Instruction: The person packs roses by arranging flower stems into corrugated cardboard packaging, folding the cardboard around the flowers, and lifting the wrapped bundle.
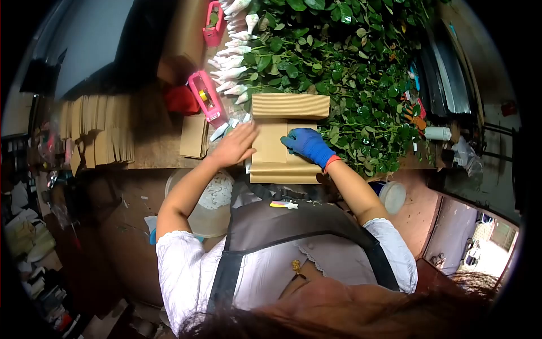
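The brown cardboard (270, 138) lies in front of me at the near edge of the table (161, 161), its ridged strip (291, 105) raised along the far side and a rounded fold (285, 174) along the near side; my left hand (234, 146), bare, is released, fingers stretched out together at the cardboard's left edge, their tips slightly blurred; my right hand (305, 144), in a blue glove with a reddish cuff, rests on the right part of the cardboard with its fingers bent, though I cannot tell whether that grip is pinching anything; just left of my left hand lies a small stack of brown card (193, 135), with a pink tape dispenser (208, 99) beyond it and a second pink dispenser (213, 25) farther off; past the ridged strip, white-wrapped heads (231, 73) line up at the left end of a broad heap of leafy green stems (350, 73), which spreads to the right of my gloved hand; well to the left stand more brown sheets (99, 127); at the far right lies a white roll (437, 133); below the table, left of my dark apron (293, 226), is a round tub (209, 212) with white scraps.
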A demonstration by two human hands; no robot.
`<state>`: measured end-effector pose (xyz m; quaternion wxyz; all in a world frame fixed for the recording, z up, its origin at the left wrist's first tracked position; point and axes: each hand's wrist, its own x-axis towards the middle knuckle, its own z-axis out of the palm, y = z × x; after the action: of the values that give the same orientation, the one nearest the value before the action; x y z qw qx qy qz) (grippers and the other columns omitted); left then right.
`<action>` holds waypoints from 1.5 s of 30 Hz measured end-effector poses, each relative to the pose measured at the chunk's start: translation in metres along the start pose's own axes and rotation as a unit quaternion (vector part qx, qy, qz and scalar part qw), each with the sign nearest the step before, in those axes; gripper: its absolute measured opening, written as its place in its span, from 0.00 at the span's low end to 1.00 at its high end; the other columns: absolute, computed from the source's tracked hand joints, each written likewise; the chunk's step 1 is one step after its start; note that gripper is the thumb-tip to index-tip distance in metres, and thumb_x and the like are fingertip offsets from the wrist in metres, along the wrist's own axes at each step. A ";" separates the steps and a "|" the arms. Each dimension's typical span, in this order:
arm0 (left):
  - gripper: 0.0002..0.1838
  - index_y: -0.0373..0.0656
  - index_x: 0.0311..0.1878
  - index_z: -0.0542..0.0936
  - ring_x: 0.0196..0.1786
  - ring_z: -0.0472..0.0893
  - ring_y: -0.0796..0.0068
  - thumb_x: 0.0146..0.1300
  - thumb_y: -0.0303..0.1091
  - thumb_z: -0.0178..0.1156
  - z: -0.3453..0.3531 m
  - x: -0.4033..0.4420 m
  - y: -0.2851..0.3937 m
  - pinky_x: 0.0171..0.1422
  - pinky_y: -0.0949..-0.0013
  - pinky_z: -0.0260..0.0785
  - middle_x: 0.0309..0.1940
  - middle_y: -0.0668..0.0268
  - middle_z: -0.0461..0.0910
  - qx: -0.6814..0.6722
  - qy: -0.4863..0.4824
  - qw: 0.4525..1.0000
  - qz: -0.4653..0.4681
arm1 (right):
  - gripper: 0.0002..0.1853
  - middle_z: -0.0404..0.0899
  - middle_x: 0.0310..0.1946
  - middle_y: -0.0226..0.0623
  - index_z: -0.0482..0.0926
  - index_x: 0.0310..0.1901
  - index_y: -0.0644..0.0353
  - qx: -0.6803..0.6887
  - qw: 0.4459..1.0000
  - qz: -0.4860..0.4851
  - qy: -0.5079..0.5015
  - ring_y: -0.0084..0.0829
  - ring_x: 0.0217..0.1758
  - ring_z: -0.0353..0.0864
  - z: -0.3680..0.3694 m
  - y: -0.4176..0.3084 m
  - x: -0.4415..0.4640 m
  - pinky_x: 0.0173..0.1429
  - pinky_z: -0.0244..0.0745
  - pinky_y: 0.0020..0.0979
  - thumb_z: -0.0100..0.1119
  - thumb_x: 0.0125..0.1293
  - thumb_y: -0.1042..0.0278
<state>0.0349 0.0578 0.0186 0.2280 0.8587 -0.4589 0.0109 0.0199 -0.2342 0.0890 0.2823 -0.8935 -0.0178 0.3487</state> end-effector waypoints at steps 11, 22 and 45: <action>0.05 0.40 0.36 0.84 0.43 0.85 0.60 0.58 0.29 0.70 -0.002 0.042 0.043 0.47 0.63 0.81 0.40 0.62 0.85 -0.081 0.061 0.995 0.004 | 0.22 0.88 0.40 0.48 0.89 0.37 0.56 -0.270 0.956 -0.086 -0.073 0.51 0.44 0.87 -0.012 -0.031 -0.017 0.51 0.80 0.51 0.53 0.68 0.47; 0.08 0.38 0.39 0.84 0.51 0.85 0.55 0.55 0.26 0.70 -0.005 0.046 0.057 0.62 0.54 0.77 0.43 0.58 0.84 -0.069 0.068 0.995 -0.013 | 0.13 0.87 0.44 0.40 0.86 0.47 0.45 0.041 0.941 -0.192 0.276 0.45 0.46 0.86 -0.089 -0.004 -0.010 0.53 0.80 0.46 0.57 0.70 0.50; 0.06 0.41 0.39 0.86 0.56 0.85 0.56 0.58 0.26 0.69 -0.012 0.045 0.060 0.66 0.50 0.75 0.43 0.60 0.86 -0.051 0.045 0.997 -0.047 | 0.17 0.81 0.39 0.33 0.82 0.54 0.49 -0.380 0.881 -0.023 0.280 0.38 0.47 0.81 -0.240 0.043 0.068 0.52 0.74 0.41 0.60 0.62 0.68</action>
<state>0.0152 -0.0015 0.0625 0.2926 0.8650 -0.4073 0.0155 0.2158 -0.3724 0.1685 -0.0782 -0.9919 -0.0898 0.0436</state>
